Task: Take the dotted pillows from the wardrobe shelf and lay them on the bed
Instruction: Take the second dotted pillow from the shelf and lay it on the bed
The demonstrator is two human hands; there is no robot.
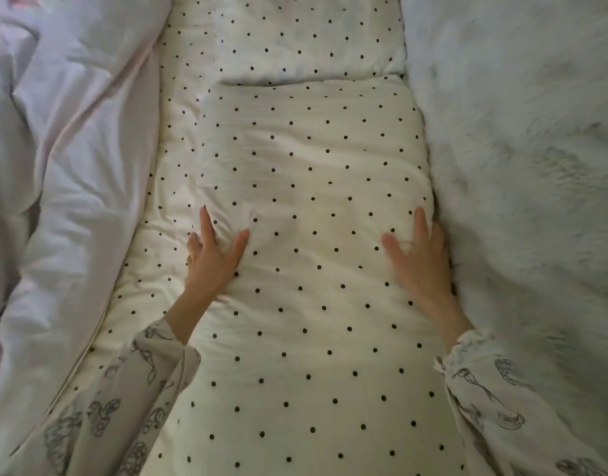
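Near dotted pillow (313, 218) lies lengthwise down the middle, on top of dotted bedding (165, 187), its far edge just short of a second dotted pillow (306, 39) at the far end. Left hand (215, 259) grips the near pillow's left side, fingers (206, 225) curled into bunched fabric; right hand (421, 259) presses its right edge, thumb spread, other fingertips tucked out of sight. White duvet (65, 149) rumpled at left, fluffy white blanket (522, 166) at right, patterned sleeves (148, 365) on both arms
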